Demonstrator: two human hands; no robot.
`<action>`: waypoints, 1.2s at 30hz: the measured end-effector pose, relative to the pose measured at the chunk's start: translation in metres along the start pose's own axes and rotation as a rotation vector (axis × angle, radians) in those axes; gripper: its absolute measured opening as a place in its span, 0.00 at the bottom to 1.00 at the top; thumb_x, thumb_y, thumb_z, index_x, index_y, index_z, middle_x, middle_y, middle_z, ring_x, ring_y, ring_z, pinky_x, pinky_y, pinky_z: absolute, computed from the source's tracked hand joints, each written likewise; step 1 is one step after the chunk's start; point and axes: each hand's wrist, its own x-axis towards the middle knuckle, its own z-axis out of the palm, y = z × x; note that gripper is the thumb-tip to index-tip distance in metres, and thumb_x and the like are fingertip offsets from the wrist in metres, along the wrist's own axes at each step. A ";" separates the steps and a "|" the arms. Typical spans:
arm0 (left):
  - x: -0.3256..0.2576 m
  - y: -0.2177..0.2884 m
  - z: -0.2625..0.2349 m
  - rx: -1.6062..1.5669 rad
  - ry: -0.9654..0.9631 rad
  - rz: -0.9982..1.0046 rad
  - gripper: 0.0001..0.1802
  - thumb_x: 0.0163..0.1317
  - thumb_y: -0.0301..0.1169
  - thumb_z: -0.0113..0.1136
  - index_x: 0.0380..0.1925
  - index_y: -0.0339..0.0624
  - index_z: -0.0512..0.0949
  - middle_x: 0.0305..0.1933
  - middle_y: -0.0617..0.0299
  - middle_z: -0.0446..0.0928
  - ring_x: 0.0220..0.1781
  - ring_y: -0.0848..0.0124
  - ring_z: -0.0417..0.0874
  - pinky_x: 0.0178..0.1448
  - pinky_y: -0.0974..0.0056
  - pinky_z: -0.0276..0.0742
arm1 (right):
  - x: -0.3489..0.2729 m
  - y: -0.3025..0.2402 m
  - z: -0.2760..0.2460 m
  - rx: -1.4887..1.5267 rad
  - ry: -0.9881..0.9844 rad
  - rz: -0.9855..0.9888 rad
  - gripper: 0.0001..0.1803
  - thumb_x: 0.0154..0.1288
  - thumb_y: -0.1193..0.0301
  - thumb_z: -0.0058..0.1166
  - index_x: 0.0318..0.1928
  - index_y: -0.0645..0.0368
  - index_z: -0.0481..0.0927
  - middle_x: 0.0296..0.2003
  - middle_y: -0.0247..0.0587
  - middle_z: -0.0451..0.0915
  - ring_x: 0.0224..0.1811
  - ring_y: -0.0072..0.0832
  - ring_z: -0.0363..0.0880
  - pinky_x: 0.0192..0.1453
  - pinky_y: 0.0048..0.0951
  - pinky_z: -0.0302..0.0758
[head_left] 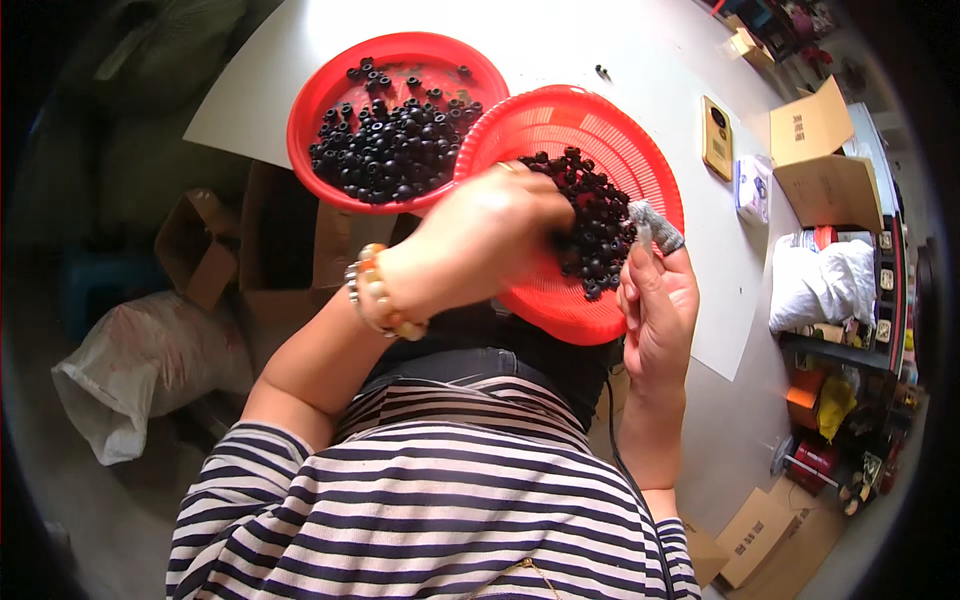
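Two red mesh baskets hold several small black ring-shaped parts. The nearer basket (600,130) tilts toward me at the table edge. My left hand (480,235), with a beaded bracelet on the wrist, reaches into it, fingers curled among the black parts (600,225). On the basket's right rim rests my right hand (655,300), its taped finger touching the edge. The farther basket (330,95) lies flat to the left, full of the same black parts (390,145).
A tan phone-like device (717,137) and a small wrapped pack (752,187) lie on the grey table (560,40). Cardboard boxes (810,150) stand at the right, more under the table at left, beside a white plastic sack (140,370).
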 end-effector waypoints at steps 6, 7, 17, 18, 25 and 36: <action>0.005 0.016 0.020 0.264 -0.563 -0.231 0.22 0.45 0.48 0.57 0.19 0.37 0.78 0.25 0.55 0.74 0.32 0.60 0.77 0.35 0.61 0.72 | -0.006 0.003 -0.006 -0.053 0.095 -0.077 0.20 0.59 0.73 0.48 0.53 0.65 0.64 0.18 0.25 0.61 0.15 0.08 0.54 0.13 0.08 0.50; 0.007 0.017 0.020 0.231 -0.623 -0.300 0.25 0.44 0.52 0.56 0.18 0.36 0.78 0.24 0.53 0.75 0.31 0.60 0.77 0.33 0.61 0.72 | -0.008 0.002 -0.010 0.028 0.043 -0.076 0.18 0.57 0.77 0.50 0.49 0.63 0.66 0.24 0.28 0.67 0.17 0.08 0.58 0.15 0.06 0.52; 0.009 0.022 0.003 0.160 -0.688 -0.344 0.24 0.47 0.53 0.55 0.21 0.41 0.80 0.23 0.56 0.77 0.30 0.62 0.79 0.34 0.63 0.73 | -0.002 0.006 -0.010 0.002 0.027 -0.136 0.12 0.59 0.75 0.47 0.44 0.64 0.68 0.18 0.28 0.63 0.15 0.09 0.56 0.14 0.08 0.51; 0.008 0.023 -0.002 0.160 -0.687 -0.352 0.24 0.47 0.53 0.55 0.21 0.41 0.80 0.23 0.56 0.77 0.30 0.62 0.79 0.34 0.63 0.73 | 0.000 0.008 -0.013 -0.019 0.024 -0.138 0.14 0.60 0.73 0.47 0.46 0.65 0.67 0.17 0.28 0.62 0.13 0.09 0.54 0.12 0.08 0.50; -0.002 0.015 -0.016 -0.060 -0.670 -0.109 0.16 0.46 0.40 0.59 0.22 0.35 0.77 0.22 0.53 0.75 0.29 0.58 0.77 0.35 0.61 0.72 | 0.000 0.008 -0.012 -0.028 0.026 -0.142 0.13 0.60 0.73 0.46 0.45 0.65 0.68 0.17 0.28 0.62 0.13 0.09 0.54 0.12 0.08 0.50; -0.004 0.020 -0.012 -0.838 -0.111 -0.217 0.08 0.48 0.25 0.58 0.29 0.34 0.73 0.22 0.58 0.74 0.28 0.73 0.78 0.32 0.68 0.72 | -0.007 0.006 -0.011 -0.011 -0.012 -0.113 0.12 0.60 0.74 0.47 0.44 0.65 0.67 0.19 0.29 0.64 0.16 0.09 0.57 0.13 0.08 0.52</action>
